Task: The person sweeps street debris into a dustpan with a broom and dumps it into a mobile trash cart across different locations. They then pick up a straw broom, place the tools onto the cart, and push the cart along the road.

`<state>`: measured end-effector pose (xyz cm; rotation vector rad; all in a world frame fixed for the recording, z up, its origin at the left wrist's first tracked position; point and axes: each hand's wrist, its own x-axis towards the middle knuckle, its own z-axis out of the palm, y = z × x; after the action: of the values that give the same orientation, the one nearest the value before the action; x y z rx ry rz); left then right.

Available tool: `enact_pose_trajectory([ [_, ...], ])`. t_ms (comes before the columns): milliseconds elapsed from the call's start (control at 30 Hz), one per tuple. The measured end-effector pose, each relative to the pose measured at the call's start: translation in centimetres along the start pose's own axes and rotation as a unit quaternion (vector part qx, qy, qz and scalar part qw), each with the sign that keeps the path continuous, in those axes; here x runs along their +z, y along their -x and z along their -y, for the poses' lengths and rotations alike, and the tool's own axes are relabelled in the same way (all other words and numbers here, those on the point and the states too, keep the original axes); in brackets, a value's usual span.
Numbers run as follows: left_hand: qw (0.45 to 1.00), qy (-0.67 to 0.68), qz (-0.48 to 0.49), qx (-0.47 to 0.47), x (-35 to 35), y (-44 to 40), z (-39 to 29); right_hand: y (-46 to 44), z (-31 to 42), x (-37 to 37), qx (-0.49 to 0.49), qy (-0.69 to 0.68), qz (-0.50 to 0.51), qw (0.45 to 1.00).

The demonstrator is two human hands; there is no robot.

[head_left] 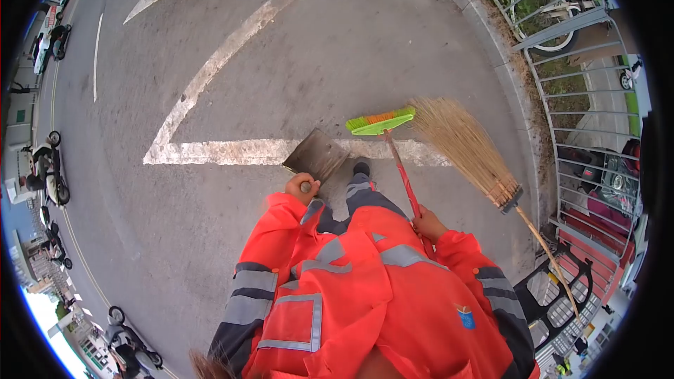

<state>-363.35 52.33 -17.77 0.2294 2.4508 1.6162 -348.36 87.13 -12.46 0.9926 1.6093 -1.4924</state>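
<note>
Straw broom (467, 144) slants near railing (558, 112); left hand (302, 188) closed round dustpan (317, 156); right hand (430, 224) closed round brush pole (402, 174).

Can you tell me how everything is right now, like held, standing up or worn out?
Left hand: closed on the dustpan's handle.
Dustpan: held, no litter that I can make out.
Right hand: closed around the push broom's red handle.
Push broom: held, bristles facing away from the person.
Straw broom: bristles fanned out, no hand on it.
White line: worn, patchy.
Motorcycles: standing upright.
</note>
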Motion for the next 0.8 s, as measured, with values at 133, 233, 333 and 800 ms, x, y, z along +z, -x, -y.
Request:
enact_pose_trajectory([
  [133, 1.0, -0.009, 0.006, 0.018, 0.0, -1.3, 0.0, -0.6, -3.1, 1.5, -0.291, 0.275, -0.035, 0.916],
  [233, 1.0, -0.011, -0.01, 0.023, -0.8, -0.8, 0.1, 6.1, 5.3, 0.0, 0.053, 0.017, 0.124, 0.991],
  [333, 0.998, 0.001, -0.061, 0.031, -1.7, 0.3, 1.0, 7.2, 5.5, 0.3, 0.066, -0.017, 0.125, 0.99],
  [800, 0.995, -0.017, -0.097, 0.028, -2.4, 0.3, 1.5, 3.5, 8.8, 0.7, 0.036, 0.072, 0.132, 0.988],
])
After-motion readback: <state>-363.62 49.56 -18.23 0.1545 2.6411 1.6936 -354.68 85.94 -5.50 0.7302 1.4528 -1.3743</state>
